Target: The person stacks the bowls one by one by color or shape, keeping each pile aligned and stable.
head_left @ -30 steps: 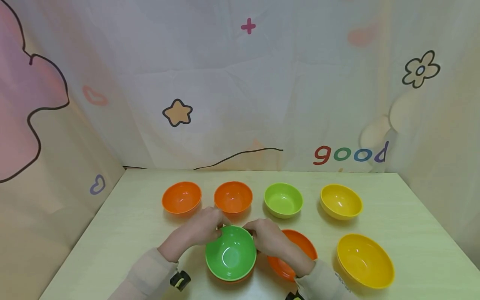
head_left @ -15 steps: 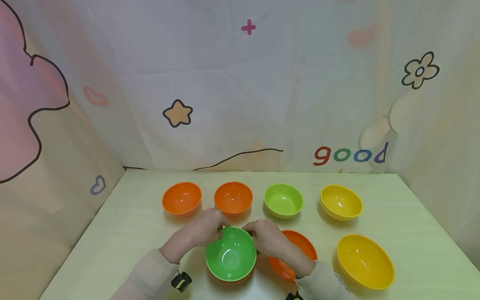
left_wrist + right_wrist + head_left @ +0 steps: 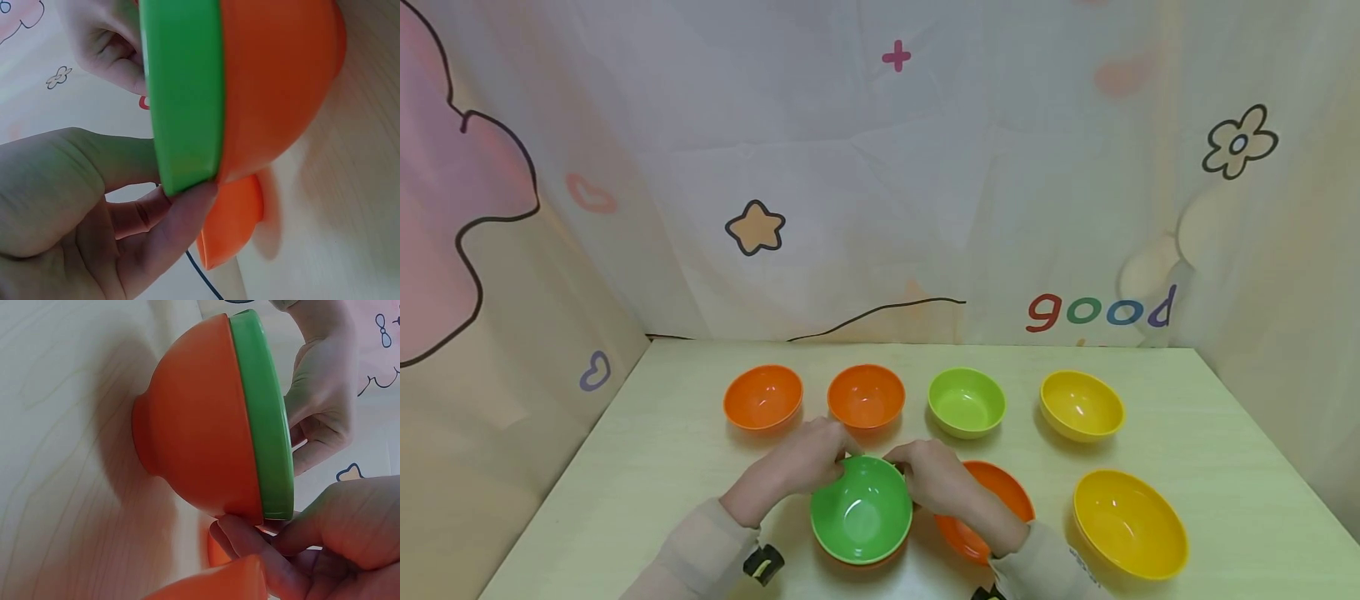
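A green bowl (image 3: pixel 861 512) sits nested inside an orange bowl (image 3: pixel 194 419), whose foot rests on the table at the near middle. Only the green bowl's upper band shows above the orange rim in the wrist views. My left hand (image 3: pixel 805 457) pinches the green rim at the far left, thumb at the inner side and fingers outside. On the far right of the same rim, my right hand (image 3: pixel 934 477) pinches it too, with fingertips by the seam between both bowls. Under my right forearm stands another orange bowl (image 3: pixel 996 483), partly hidden.
Along the back of the pale wooden table (image 3: pixel 647 467) stand two orange bowls (image 3: pixel 763 398) (image 3: pixel 867 397), a lime green bowl (image 3: pixel 966 402) and a yellow bowl (image 3: pixel 1082 406). A larger yellow bowl (image 3: pixel 1130 523) is at the near right. A printed cloth (image 3: pixel 850 183) hangs behind.
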The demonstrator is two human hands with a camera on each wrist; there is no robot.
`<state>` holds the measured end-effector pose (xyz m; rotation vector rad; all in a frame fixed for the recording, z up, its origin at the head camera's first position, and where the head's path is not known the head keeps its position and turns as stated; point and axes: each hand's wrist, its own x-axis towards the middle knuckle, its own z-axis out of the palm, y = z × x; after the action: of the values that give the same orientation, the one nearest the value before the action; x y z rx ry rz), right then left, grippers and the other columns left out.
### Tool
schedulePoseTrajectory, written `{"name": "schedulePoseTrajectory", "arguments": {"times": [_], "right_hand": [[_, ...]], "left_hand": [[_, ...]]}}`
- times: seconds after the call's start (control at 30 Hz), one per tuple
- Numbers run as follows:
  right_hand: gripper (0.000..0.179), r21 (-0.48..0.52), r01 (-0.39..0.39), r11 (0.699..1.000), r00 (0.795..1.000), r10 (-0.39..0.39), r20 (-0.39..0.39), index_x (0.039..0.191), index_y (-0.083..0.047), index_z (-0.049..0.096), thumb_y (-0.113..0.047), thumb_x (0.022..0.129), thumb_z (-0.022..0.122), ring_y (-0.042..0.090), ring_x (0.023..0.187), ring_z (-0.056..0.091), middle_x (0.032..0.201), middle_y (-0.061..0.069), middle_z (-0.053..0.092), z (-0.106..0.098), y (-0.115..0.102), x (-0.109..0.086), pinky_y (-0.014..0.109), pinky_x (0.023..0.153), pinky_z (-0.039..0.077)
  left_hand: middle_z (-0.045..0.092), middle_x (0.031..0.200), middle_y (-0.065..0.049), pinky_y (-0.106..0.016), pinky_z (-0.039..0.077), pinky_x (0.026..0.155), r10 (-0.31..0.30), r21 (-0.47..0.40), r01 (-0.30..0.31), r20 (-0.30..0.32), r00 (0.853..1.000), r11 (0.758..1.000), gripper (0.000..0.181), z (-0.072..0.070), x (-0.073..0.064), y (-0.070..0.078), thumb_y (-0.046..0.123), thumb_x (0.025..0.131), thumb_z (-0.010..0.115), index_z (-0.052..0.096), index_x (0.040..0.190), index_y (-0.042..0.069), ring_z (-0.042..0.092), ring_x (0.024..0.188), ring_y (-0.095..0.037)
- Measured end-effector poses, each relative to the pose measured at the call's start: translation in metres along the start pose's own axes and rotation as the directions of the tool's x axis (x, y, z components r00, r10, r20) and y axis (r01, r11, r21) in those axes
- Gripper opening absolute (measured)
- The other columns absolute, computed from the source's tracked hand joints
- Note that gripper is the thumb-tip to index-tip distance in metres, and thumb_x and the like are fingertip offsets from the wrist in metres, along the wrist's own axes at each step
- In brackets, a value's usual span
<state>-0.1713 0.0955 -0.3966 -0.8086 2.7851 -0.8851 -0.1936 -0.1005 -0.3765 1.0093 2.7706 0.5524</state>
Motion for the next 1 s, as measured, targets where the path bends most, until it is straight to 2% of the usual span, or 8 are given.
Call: {"name": "schedulePoseTrajectory", "arguments": {"times": [0.4, 0.6, 0.77, 1.0], "right_hand": [[0.022, -0.012, -0.001, 1.0, 1.0, 0.001, -0.01, 0.093, -0.009, 0.073, 0.002, 0.08, 0.059, 0.006, 0.067, 0.054, 0.081, -0.001, 0.069, 0.0, -0.001, 0.0, 0.018, 0.062, 0.045], [0.021, -0.035, 0.0, 0.999, 1.0, -0.001, -0.02, 0.094, -0.009, 0.073, 0.001, 0.081, 0.059, 0.008, 0.072, 0.058, 0.085, 0.0, 0.07, 0.0, -0.001, 0.0, 0.021, 0.066, 0.048], [0.023, -0.038, -0.011, 0.999, 1.0, 0.01, -0.021, 0.094, -0.01, 0.073, 0.002, 0.082, 0.057, 0.008, 0.073, 0.057, 0.085, 0.0, 0.07, 0.001, 0.0, 0.0, 0.021, 0.066, 0.047], [0.024, -0.045, -0.015, 0.999, 0.999, 0.013, -0.042, 0.095, -0.01, 0.072, 0.002, 0.082, 0.056, 0.011, 0.074, 0.059, 0.087, 0.002, 0.07, 0.002, -0.001, -0.001, 0.023, 0.066, 0.048]], "left_hand": [[0.057, 0.063, 0.007, -0.017, 0.039, 0.047, 0.0, 0.01, 0.0, -0.005, 1.0, 1.0, 0.029, 0.001, -0.001, -0.001, -0.009, 0.072, 0.061, 0.074, 0.087, 0.012, 0.043, 0.055, -0.007], [0.066, 0.079, 0.001, -0.019, 0.044, 0.057, -0.016, 0.006, 0.016, -0.023, 1.0, 1.0, 0.026, 0.003, -0.003, -0.004, 0.0, 0.075, 0.065, 0.071, 0.099, 0.009, 0.054, 0.068, -0.01], [0.065, 0.08, 0.003, -0.019, 0.045, 0.058, -0.052, -0.047, 0.05, -0.048, 0.997, 0.998, 0.021, 0.006, -0.006, -0.006, 0.008, 0.08, 0.064, 0.07, 0.1, 0.01, 0.055, 0.07, -0.01], [0.065, 0.08, 0.004, -0.019, 0.046, 0.057, -0.095, -0.171, 0.079, -0.088, 0.992, 0.982, 0.019, 0.005, -0.016, -0.013, 0.009, 0.084, 0.057, 0.07, 0.098, 0.011, 0.054, 0.069, -0.007]]}}
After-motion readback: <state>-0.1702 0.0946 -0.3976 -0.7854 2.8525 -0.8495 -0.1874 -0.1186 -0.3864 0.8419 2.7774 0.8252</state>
